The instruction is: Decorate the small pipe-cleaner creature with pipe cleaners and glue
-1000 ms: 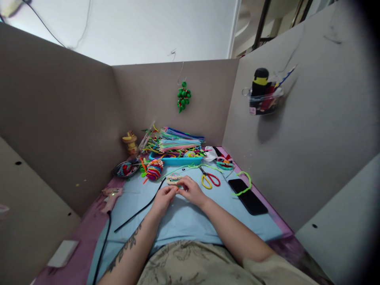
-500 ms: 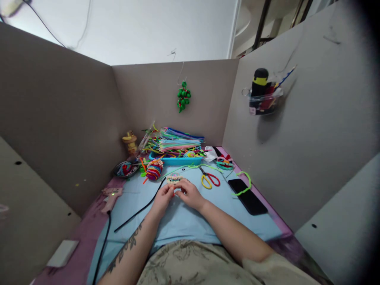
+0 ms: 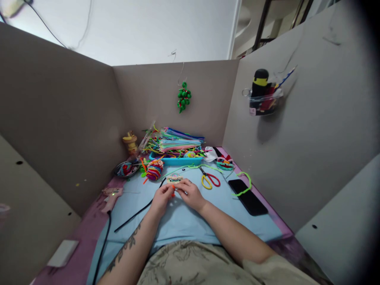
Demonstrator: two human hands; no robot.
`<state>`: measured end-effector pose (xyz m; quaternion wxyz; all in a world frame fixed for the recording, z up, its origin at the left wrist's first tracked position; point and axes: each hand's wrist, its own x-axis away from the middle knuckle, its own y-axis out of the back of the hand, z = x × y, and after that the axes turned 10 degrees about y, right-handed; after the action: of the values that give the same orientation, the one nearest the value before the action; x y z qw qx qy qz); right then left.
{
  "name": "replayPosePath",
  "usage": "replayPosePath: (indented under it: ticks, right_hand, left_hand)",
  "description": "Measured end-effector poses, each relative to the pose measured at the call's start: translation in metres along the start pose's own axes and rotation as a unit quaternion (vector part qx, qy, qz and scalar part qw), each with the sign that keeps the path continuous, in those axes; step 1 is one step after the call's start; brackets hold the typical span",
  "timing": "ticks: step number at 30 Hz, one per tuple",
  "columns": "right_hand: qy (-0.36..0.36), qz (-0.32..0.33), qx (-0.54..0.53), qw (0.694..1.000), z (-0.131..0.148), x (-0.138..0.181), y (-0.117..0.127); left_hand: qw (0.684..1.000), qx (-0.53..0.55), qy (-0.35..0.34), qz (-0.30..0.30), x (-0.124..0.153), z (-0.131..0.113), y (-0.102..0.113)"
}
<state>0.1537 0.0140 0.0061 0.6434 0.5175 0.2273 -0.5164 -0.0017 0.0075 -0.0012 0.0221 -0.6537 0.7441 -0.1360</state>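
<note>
Slightly more orange shows between your hands than half a second ago, and your right fingertips have drawn in closer to it. Your left hand (image 3: 160,199) pinches the orange piece (image 3: 173,190) between thumb and finger, out in front of you over the blue cloth (image 3: 190,223). Your right hand (image 3: 191,194) has its fingers bent and narrow just beside that piece; you can't tell from this view whether they grip it too.

Just beyond your fingertips lies 1 pastel piece (image 3: 174,179). Beside your left hand, a black stem (image 3: 133,216) runs slantwise across the cloth. To the right of your right hand are the scissors (image 3: 206,173), with 1 yellow and 1 red handle loop. Farther right is your phone (image 3: 253,202), with a green stem (image 3: 248,187) curled across it.

Ahead, a striped ball (image 3: 154,171) sits near the left end of the blue tray (image 3: 175,162), which is heaped with coloured stems (image 3: 181,143). Left of the ball is a dish (image 3: 116,172); nearer you, a pink glue gun (image 3: 111,201) with its light on. Past the tray, a green ornament (image 3: 184,97) hangs on the back panel (image 3: 148,95).
</note>
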Motion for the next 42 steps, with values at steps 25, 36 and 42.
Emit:
replayPosePath:
  ticks: [25, 36, 42]
  right_hand:
    - [-0.17, -0.031, -0.142, 0.975, -0.002, -0.008, -0.002]
    - [-0.216, -0.01, -0.17, 0.961, -0.005, -0.002, -0.01]
    - [-0.217, -0.024, -0.134, 0.967, -0.005, -0.002, -0.01]
  left_hand:
    - [0.999, -0.014, -0.046, -0.009, -0.002, 0.004, -0.002]
    - [0.998, -0.036, -0.042, 0.022, 0.001, -0.003, -0.005]
    - [0.999, -0.03, -0.034, -0.02, 0.0, 0.0, -0.004]
